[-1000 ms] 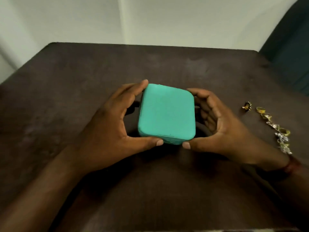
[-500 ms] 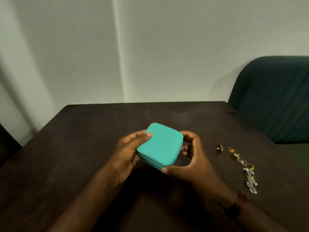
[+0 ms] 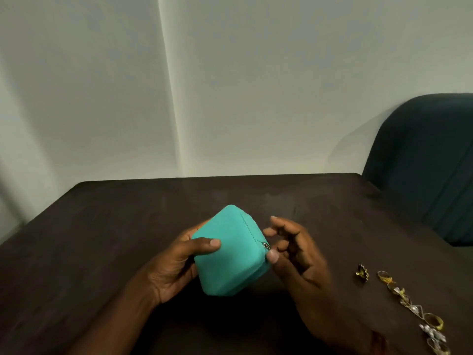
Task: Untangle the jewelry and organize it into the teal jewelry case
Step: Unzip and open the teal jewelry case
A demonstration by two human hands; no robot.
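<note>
The teal jewelry case (image 3: 230, 262) is zipped closed and tilted up off the dark table (image 3: 102, 226), one corner pointing up. My left hand (image 3: 174, 267) grips it from the left, thumb across its top face. The metal zipper pull (image 3: 265, 245) sits on the case's right edge. My right hand (image 3: 299, 254) hovers at that edge with loosely curled, spread fingers, its thumb tip touching the case just below the pull; it pinches nothing. A line of gold and silver jewelry (image 3: 407, 303), rings and small pieces, lies on the table to the right.
A dark green upholstered chair (image 3: 422, 162) stands at the table's far right corner. A plain pale wall runs behind the table's far edge. One small gold piece (image 3: 362, 273) lies slightly apart at the near end of the jewelry line.
The case has been turned and tipped so its zippered edge faces my right hand. My right hand has let go of the case's side, and its thumb now touches beside the zipper pull.
</note>
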